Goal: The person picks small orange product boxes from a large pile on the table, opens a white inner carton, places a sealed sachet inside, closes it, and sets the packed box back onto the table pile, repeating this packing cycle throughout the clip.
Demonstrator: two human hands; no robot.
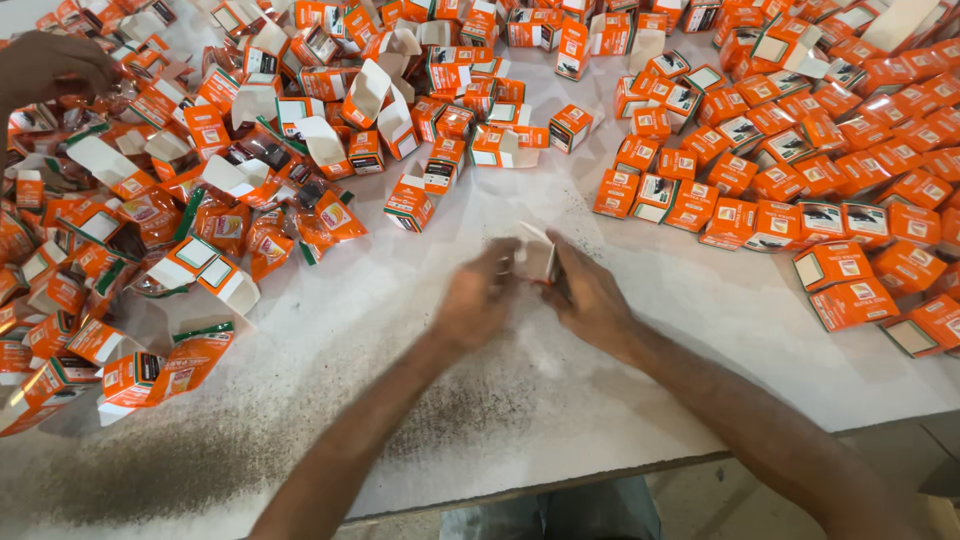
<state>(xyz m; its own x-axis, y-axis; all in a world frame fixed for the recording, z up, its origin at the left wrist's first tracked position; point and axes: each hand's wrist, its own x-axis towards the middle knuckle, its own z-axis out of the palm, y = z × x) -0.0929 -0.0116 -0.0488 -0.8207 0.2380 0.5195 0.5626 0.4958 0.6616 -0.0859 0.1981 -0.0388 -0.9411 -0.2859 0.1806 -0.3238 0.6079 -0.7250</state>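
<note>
My left hand [478,298] and my right hand [585,295] meet over the middle of a white table [560,390]. Between them they grip one small orange and white carton [536,255], its white flap standing up. Both hands are blurred by motion. The fingers of each hand close on the carton from its own side, hiding most of its lower part.
Open orange cartons and shiny orange pouches lie heaped at the left [150,220]. Closed orange cartons spread over the right [820,150]. Another person's hand [50,70] rests at the top left. Dark powder dusts the table's front edge [180,470].
</note>
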